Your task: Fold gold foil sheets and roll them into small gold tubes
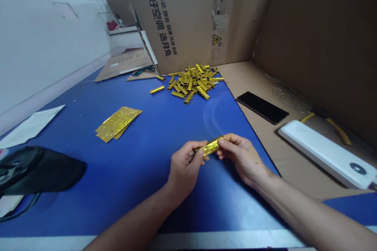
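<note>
In the head view, the left hand [187, 162] and the right hand [240, 153] meet above the near part of a blue bench [141, 188]. Between them is a gold foil roll [211, 148], its right end tilted upward. Both sets of fingers are closed in on it, the left at its left end and the right at its right end. The thumbs and fingertips cover both ends, so whether the roll is hollow cannot be told. Both forearms run out at the bottom of the view.

Farther off lies a heap of gold tubes [191, 80]; many overlap, so those underneath are partly hidden, though some dark open ends show. To the left, gold foil sheets [120, 122] are stacked askew, the lower ones showing only at their edges. A dark item with a cord [55, 168] is cut off at the left edge; what it is cannot be told. On the right, a white device [324, 153] partly covers a yellow strip [338, 131]; its round dark mark is unreadable. A phone [262, 106] lies near it, screen dark.

The cardboard panel [188, 19] behind the heap bears sideways black print: 好空调 选月兔, with 节能 静音 健康 环保 智能 in smaller characters. Beside it are a yellow triangular flame label [217, 40] and a column of handling symbols too small to make out fully.
</note>
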Demonstrator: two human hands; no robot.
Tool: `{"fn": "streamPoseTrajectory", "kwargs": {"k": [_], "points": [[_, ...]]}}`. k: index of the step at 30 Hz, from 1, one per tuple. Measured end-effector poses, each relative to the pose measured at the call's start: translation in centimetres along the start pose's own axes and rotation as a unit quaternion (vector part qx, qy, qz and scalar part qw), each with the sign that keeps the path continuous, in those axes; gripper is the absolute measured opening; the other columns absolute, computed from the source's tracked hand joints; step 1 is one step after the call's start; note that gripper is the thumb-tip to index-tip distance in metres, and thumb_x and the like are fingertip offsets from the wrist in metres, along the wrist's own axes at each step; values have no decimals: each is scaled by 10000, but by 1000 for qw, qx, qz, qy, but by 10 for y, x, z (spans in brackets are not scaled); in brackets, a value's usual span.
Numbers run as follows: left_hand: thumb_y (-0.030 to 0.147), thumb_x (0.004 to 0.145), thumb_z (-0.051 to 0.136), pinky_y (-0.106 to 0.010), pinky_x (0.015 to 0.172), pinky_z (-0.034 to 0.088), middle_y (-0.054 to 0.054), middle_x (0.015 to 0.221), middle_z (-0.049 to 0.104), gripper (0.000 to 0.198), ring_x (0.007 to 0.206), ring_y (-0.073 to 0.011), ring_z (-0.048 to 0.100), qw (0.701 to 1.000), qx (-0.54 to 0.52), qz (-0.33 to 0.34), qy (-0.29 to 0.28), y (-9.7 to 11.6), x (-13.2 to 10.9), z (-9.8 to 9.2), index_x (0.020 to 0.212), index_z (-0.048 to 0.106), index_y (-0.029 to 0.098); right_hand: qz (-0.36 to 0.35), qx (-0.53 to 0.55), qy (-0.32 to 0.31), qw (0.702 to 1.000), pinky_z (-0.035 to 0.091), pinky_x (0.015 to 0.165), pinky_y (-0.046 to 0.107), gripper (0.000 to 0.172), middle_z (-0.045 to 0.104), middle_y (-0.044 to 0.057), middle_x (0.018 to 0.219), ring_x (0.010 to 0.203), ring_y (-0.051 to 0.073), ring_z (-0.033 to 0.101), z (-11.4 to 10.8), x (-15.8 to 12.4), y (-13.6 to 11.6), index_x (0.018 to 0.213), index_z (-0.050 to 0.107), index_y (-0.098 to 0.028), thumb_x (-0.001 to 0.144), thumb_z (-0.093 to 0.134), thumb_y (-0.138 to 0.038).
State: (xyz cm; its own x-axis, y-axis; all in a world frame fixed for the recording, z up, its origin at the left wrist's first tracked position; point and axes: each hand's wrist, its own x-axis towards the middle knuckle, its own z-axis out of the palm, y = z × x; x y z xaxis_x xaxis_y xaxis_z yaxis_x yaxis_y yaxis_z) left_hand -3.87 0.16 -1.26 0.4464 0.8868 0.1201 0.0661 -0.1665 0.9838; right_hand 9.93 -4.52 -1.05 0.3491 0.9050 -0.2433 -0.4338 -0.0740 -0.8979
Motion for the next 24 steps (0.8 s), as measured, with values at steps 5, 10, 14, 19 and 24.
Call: {"fn": "streamPoseTrajectory", "kwargs": {"k": [5,10,14,19,24], "points": [[205,780,490,-208,532,497,-58,842,634,213,585,-95,589,999,32,19,-26,-1,0,-1,936,615,129,-24,-49,12,998,344,470,206,182,552,-31,486,461,76,466,1,1,1,567,544,-152,602,667,-281],[198,780,485,-198,510,489,-61,857,631,194,569,-89,579,998,43,33,-29,0,0,-1,884,637,135,-4,-59,4,998,346,475,216,155,562,-16,491,473,87,479,1,1,0,566,574,-148,626,624,-282],[201,784,482,-199,514,491,-57,863,629,195,573,-90,583,998,44,33,-23,0,2,-2,888,636,141,24,-36,-10,999,370,490,224,136,593,3,537,499,100,508,0,1,-2,628,626,-142,628,605,-277],[200,781,487,-204,537,494,-69,939,625,198,599,-94,583,997,51,51,-32,-4,1,-2,900,638,152,14,-39,-10,999,379,494,220,159,590,1,535,498,90,496,-2,1,-1,606,635,-140,610,645,-298],[180,772,503,-215,562,501,-70,992,618,213,656,-114,597,992,81,77,-54,-6,-2,-3,933,642,188,0,-20,0,1000,388,492,222,186,591,-1,548,494,86,492,-1,1,0,534,574,-147,600,666,-295]]}}
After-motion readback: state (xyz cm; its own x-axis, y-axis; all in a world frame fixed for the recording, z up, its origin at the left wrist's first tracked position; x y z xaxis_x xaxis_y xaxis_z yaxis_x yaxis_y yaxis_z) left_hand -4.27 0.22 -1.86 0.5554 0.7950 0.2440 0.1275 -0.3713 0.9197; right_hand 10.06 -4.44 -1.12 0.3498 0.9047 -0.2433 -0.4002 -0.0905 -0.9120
